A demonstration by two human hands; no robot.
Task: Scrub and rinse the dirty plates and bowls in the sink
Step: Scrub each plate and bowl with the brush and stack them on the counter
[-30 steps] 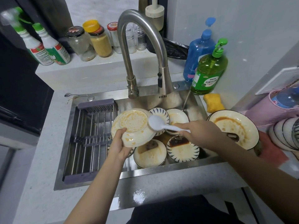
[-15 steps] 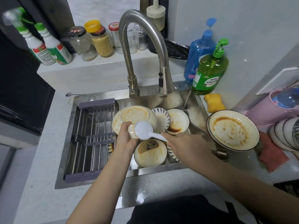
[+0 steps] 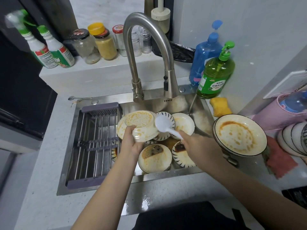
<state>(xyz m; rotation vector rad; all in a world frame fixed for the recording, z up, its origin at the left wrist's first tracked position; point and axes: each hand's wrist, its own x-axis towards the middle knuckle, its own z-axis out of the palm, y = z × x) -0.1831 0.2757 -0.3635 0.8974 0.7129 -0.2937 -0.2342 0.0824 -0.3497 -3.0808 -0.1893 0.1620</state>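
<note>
Dishes crowded the steel sink (image 3: 206, 107) at the centre of the frame, and the left hand (image 3: 131, 145) held a cream bowl (image 3: 137, 127) tilted above them, fingers curled over its near rim so that the greasy orange-stained inside faced up and away. The right hand (image 3: 197, 146) gripped the handle of a white plastic spoon (image 3: 163, 126), whose round head lay against the right edge of that bowl. Below the hands, toward the lower middle of the frame, sat a shallow plate (image 3: 155, 158) with a dark brown patch of sauce, and just to its right a blue-striped bowl (image 3: 181, 156) partly hidden by the right wrist. Behind the spoon, another striped bowl (image 3: 169, 118) and a stained cream dish (image 3: 184, 123) leaned together near the back wall of the sink. A wire draining rack (image 3: 94, 145) with purple ends filled the left half of the basin. The curved faucet (image 3: 144, 52) rose at upper centre; no water could be seen running. At the right of the frame a large stained plate (image 3: 240, 135) rested on the counter, with a yellow sponge (image 3: 220, 108) above it and a green soap bottle (image 3: 216, 75) and a blue pump bottle (image 3: 206, 53) higher still. Jars (image 3: 96, 45) and two spray bottles (image 3: 48, 50) stood along the ledge at upper left.
</note>
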